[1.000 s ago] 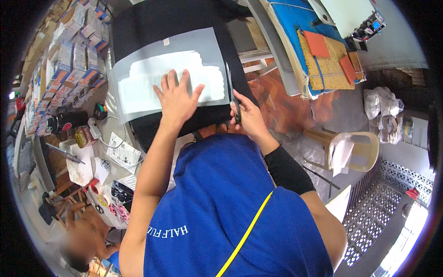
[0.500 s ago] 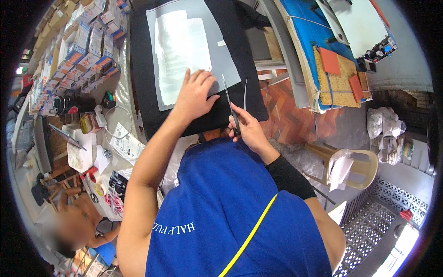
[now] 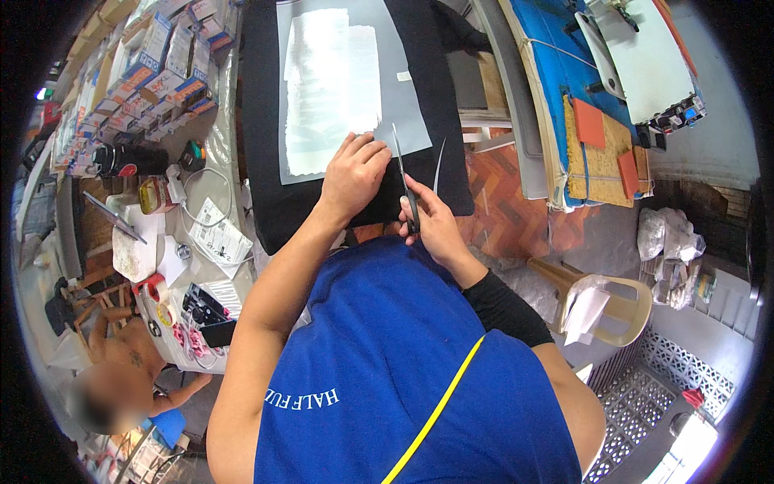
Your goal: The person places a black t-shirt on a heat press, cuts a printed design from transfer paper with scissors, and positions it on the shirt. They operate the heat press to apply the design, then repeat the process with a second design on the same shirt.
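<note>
My left hand (image 3: 355, 175) rests over the near edge of a translucent grey plastic sheet (image 3: 405, 105) bearing a bright white patch (image 3: 334, 89). Its fingers are drawn together and curled at the patch's lower end; the thumb is mostly hidden, so what they grip cannot be made out. In my right hand (image 3: 435, 226) is a pair of black-handled scissors (image 3: 412, 208), blades pointing away from me beside the sheet's lower right corner. A thin curved sliver (image 3: 439, 165) lies right of the blades. Under all this spreads a black cloth-like surface (image 3: 310, 211).
On the left, stacked boxes (image 3: 153, 60) and a cluttered table (image 3: 181, 323) stand near a seated person (image 3: 133, 355). At right are a blue board (image 3: 544, 48) with orange blocks (image 3: 588, 123), a beige plastic chair (image 3: 637, 306) holding papers, and bagged plastic (image 3: 669, 234).
My left hand has shifted slightly right and nearer, its spread fingers and thumb now drawn together. The scissors stay in my right hand. The whole view has shifted a little.
</note>
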